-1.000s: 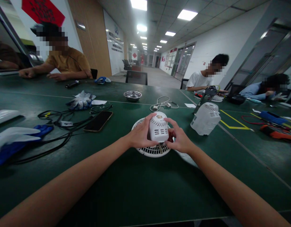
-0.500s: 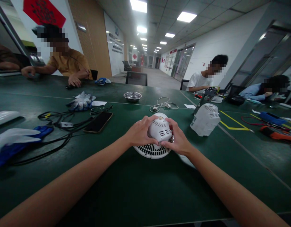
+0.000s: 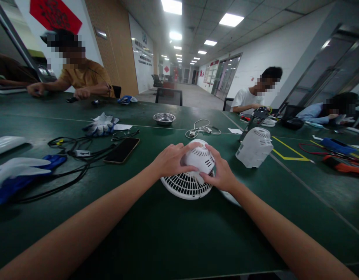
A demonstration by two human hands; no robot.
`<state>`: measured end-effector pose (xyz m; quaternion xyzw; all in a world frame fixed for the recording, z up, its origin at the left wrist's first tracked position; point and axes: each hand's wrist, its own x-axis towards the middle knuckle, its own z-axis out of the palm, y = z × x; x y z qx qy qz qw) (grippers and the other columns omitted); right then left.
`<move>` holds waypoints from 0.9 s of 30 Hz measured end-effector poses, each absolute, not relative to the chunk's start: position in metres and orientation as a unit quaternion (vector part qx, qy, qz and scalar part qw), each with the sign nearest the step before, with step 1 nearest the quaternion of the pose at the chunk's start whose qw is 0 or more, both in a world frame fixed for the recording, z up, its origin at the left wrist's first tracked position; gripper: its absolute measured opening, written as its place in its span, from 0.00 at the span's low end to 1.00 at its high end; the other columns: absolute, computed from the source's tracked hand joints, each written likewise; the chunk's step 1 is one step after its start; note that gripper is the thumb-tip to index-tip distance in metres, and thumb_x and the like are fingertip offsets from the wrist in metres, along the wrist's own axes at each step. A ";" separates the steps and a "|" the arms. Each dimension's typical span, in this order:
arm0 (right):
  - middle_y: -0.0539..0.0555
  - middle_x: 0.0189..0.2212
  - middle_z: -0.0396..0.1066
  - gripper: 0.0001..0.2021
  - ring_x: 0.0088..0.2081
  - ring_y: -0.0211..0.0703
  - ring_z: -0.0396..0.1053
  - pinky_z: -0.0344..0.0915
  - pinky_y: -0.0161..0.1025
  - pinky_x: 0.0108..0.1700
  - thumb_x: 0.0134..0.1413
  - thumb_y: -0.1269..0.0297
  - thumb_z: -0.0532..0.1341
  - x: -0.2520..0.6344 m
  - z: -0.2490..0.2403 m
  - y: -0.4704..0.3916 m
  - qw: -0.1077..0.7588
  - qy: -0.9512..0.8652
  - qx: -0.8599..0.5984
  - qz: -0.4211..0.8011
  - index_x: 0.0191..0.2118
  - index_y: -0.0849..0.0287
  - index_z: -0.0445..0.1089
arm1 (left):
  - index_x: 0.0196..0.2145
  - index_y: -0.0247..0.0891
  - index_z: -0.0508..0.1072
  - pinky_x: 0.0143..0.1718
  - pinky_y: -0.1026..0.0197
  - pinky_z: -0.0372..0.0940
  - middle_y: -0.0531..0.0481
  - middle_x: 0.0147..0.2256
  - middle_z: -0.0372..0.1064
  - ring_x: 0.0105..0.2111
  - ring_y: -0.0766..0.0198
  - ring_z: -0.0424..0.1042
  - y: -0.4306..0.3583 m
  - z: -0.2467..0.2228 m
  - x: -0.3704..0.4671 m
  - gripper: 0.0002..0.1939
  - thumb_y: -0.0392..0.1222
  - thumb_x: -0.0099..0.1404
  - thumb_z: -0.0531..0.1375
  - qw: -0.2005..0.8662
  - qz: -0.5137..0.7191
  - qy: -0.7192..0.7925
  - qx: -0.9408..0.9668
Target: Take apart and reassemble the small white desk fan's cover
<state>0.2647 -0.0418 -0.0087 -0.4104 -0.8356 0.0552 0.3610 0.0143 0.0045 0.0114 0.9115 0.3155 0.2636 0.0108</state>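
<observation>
Between my two hands is a white, rounded fan motor cover [image 3: 200, 158] with rows of vent slots. My left hand [image 3: 172, 159] wraps its left side, the thumb across the front. My right hand [image 3: 220, 169] grips its right side, fingers on top and thumb low on the front. Under the cover lies a round white fan grille [image 3: 187, 186] on the green table; its far part is hidden by the cover and my hands. A pale, curved piece [image 3: 230, 197] shows partly beneath my right wrist.
Right of my hands stands a white plastic housing [image 3: 253, 147]. A metal bowl [image 3: 164, 118] and a white cable [image 3: 203, 129] lie beyond. On the left are a phone [image 3: 122, 150], black cables [image 3: 86, 159] and work gloves [image 3: 19, 175]. Several people sit around the table.
The motor cover has turned in my hands, its slots now facing more to the right. The grille has shifted slightly left and nearer. Across the table, a person's hand has moved left.
</observation>
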 end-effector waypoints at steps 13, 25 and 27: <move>0.62 0.57 0.70 0.54 0.51 0.63 0.73 0.69 0.67 0.54 0.43 0.50 0.74 0.276 -0.013 -0.034 0.380 -0.770 -0.485 0.164 0.71 0.49 0.45 | 0.35 0.39 0.75 0.40 0.51 0.65 0.40 0.35 0.76 0.39 0.46 0.75 0.052 -0.031 -0.011 0.33 0.68 0.69 0.44 0.292 0.337 0.568 0.692; 0.57 0.47 0.78 0.24 0.51 0.60 0.74 0.71 0.61 0.51 0.59 0.44 0.56 0.267 -0.018 -0.031 0.529 -0.505 -0.399 0.554 0.54 0.52 0.67 | 0.42 0.38 0.77 0.39 0.55 0.67 0.46 0.35 0.74 0.37 0.56 0.72 0.038 -0.011 -0.006 0.24 0.61 0.68 0.55 0.280 0.572 0.365 0.679; 0.56 0.45 0.79 0.22 0.52 0.58 0.73 0.70 0.60 0.53 0.60 0.44 0.54 0.264 -0.018 -0.034 0.500 -0.464 -0.374 0.628 0.50 0.52 0.70 | 0.42 0.38 0.79 0.40 0.55 0.68 0.46 0.37 0.75 0.38 0.56 0.72 0.038 -0.014 -0.005 0.22 0.59 0.65 0.60 0.248 0.575 0.400 0.670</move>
